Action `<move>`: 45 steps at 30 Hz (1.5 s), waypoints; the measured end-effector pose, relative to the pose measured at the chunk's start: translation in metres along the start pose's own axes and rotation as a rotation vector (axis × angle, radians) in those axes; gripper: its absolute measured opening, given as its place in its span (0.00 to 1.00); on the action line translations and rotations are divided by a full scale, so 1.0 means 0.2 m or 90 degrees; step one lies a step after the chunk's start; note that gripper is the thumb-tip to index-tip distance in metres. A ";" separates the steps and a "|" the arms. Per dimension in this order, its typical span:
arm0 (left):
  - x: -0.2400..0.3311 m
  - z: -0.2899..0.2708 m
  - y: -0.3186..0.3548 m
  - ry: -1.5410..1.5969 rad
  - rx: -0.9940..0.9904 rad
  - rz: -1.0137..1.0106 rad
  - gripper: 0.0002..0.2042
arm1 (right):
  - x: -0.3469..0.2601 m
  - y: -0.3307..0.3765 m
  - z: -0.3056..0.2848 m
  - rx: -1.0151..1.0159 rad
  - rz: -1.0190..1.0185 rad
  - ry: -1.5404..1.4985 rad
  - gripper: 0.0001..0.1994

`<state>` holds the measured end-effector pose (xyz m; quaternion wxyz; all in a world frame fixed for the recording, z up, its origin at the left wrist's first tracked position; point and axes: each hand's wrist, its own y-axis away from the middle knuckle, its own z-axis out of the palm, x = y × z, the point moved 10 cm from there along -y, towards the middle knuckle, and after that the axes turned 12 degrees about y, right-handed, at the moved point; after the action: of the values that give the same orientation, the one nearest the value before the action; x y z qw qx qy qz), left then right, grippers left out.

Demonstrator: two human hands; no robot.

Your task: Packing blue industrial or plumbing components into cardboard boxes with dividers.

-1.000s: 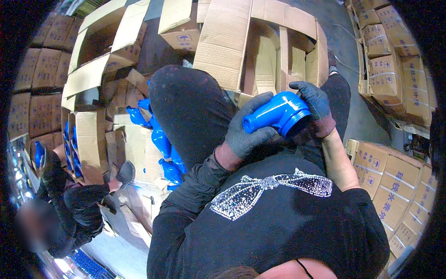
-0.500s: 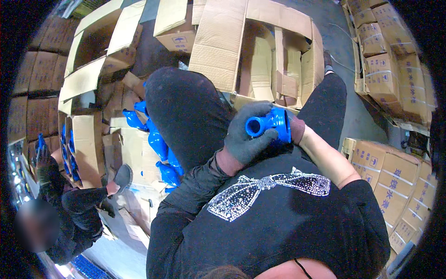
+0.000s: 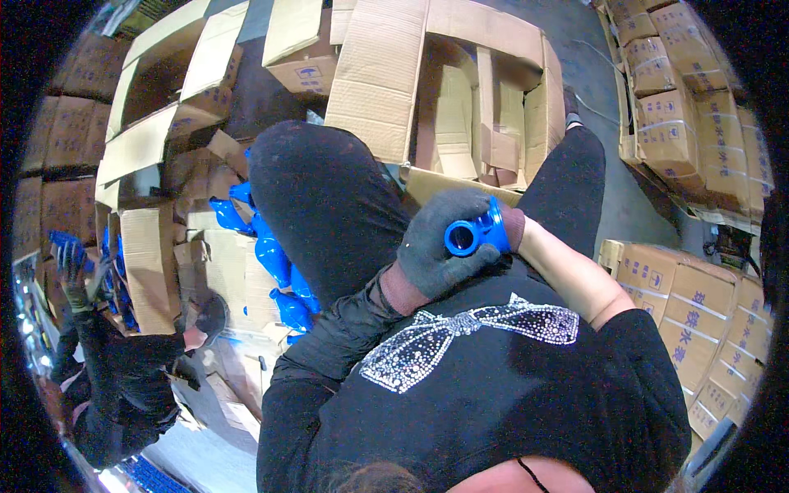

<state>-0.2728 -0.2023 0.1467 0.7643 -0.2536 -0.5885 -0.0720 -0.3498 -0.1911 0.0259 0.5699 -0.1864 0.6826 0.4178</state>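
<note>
A glossy blue pipe fitting (image 3: 496, 223), with a round open port and a wider flange, is held in front of my shirt. My left hand (image 3: 433, 245), in a dark grey glove, is wrapped round its left side, the thumb lying below the port. From the right my right hand (image 3: 513, 228) meets the flange end; a brownish glove cuff shows, but its fingers are hidden behind the fitting. Several similar blue castings (image 3: 271, 253) lie beside my left knee. Just beyond my hands stands an open cardboard box (image 3: 374, 90) with cardboard dividers inside.
Another open carton (image 3: 131, 156) stands at the far left. Strapped cartons are stacked at the far right (image 3: 670, 123) and near right (image 3: 699, 308). At the left a co-worker's gloved hand (image 3: 72, 275) is raised beside blue parts, near an upright cardboard flap (image 3: 148, 263).
The blue fitting has turned in my hands; its wide right-hand opening no longer shows, and the port sits slightly lower and further right. The co-worker at the left has shifted, gloved hands now spread.
</note>
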 end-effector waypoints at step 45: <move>0.04 -0.06 0.01 -0.273 0.133 0.045 0.21 | 0.31 0.08 0.03 0.111 0.329 -0.432 0.16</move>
<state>-0.2592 -0.2049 0.1513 0.6460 -0.2034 -0.7323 0.0715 -0.3755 -0.1633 -0.0255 0.6521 0.1875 0.5137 0.5250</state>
